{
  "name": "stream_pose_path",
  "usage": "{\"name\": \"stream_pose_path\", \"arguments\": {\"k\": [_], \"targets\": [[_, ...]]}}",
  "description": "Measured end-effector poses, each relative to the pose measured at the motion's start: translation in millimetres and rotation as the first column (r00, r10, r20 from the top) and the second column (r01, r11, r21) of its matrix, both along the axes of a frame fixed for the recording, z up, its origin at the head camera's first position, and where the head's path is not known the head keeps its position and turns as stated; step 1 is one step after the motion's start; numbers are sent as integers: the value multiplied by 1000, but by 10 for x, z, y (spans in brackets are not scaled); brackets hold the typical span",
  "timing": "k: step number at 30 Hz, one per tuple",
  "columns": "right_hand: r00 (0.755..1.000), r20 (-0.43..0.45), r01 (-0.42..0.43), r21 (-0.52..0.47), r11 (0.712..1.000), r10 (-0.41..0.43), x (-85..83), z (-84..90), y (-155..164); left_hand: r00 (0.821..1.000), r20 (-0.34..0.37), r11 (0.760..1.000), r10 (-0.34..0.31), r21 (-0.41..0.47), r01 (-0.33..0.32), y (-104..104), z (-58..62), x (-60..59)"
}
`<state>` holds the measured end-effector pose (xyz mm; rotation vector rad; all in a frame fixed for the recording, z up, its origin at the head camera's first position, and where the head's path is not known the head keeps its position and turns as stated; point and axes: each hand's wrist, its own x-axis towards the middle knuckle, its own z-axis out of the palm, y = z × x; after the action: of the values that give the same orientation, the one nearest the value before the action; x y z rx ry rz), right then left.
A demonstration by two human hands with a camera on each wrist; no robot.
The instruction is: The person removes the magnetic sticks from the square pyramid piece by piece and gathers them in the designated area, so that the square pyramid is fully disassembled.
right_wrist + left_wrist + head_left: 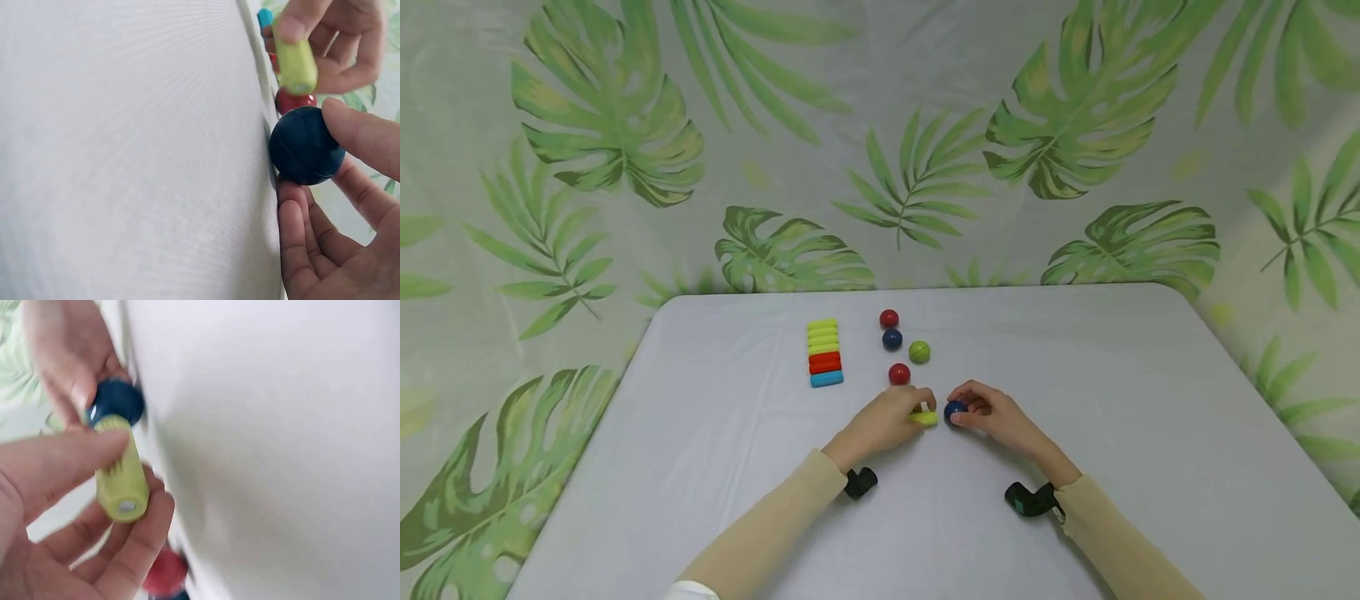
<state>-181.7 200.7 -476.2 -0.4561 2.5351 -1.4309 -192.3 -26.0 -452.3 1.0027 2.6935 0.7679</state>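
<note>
My left hand (pixel 901 413) pinches a short yellow-green rod (pixel 925 417) between thumb and fingers; in the left wrist view the rod (pixel 121 473) has a small metal disc on its end. My right hand (pixel 992 412) holds a dark blue ball (pixel 955 410) against the table between thumb and fingers, and in the right wrist view this ball (pixel 305 145) sits just below the rod (pixel 295 64). Rod and ball are close together, a small gap apart.
On the white table (pixel 1150 433) a row of stacked rods (pixel 824 352), yellow-green, red and blue, lies at the back left. A red ball (pixel 889 318), a blue ball (pixel 892 339), a green ball (pixel 919 352) and another red ball (pixel 898 374) lie behind my hands.
</note>
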Motion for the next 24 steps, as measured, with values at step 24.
{"name": "stream_pose_path", "arguments": {"k": [24], "targets": [[989,3,147,68,987,-147,-433,63,-295,895,-129,903,427,18,-429,-1093,11,-140]]}}
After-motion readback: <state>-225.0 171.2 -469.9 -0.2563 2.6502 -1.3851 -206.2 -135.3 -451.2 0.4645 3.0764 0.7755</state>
